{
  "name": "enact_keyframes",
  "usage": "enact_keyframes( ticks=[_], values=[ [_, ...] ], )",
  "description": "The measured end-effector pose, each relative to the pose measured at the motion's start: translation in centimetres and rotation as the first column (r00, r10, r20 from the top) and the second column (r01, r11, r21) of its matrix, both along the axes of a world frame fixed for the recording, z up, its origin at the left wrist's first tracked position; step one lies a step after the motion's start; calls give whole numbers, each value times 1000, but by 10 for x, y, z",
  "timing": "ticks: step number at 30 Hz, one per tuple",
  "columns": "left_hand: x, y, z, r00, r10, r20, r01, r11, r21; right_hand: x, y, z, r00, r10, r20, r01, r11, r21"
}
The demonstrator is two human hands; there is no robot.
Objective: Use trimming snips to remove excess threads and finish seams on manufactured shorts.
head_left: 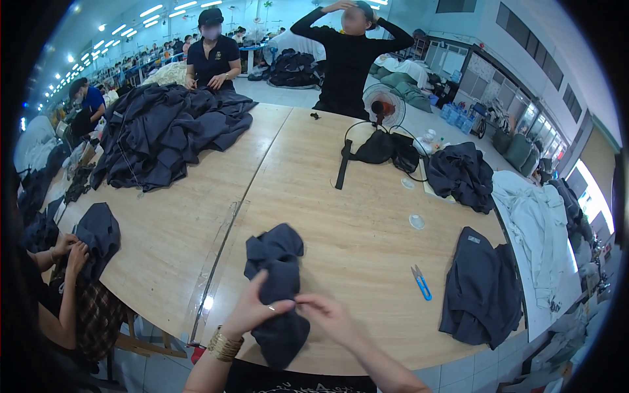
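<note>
A dark navy cloth garment (276,255) lies bunched up at the near middle of the table. My left hand (252,306) grips it from the left, the thumb stretched across the cloth and a gold bracelet at the wrist. Against the garment's right edge, close to my left thumb, my right hand (325,317) is pinched. What sits between its fingertips is too small to make out. Blue-handled thread snips (422,283) lie on the wood to the right, apart from both hands. Beyond them is a folded navy garment (479,288) with a small pale label.
A big heap of navy garments (167,131) covers the table's far left. A black bag (377,149), a navy bundle (460,175) and a fan (385,108) are at the far right. A seam (246,193) splits the tabletop. Co-workers stand opposite; another's hands (71,251) hold cloth at left.
</note>
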State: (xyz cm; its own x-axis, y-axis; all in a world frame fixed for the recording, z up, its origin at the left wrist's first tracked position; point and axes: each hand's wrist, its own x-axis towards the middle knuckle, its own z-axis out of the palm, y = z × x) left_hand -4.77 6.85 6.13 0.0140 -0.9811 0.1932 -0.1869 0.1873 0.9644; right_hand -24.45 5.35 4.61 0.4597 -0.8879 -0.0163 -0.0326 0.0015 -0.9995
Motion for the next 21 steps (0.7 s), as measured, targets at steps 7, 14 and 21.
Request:
enact_keyframes(
  ticks=[7,14,21],
  values=[
    [-32,8,56,845,-329,422,416,900,-130,43,9,-9,986,107,125,-82,978,-194],
    [-39,10,64,952,-276,133,281,960,-21,26,-3,22,994,87,-59,-85,996,34],
    [23,-2,4,367,197,-909,166,948,272,-13,-20,31,952,-135,274,96,984,152]
  ],
)
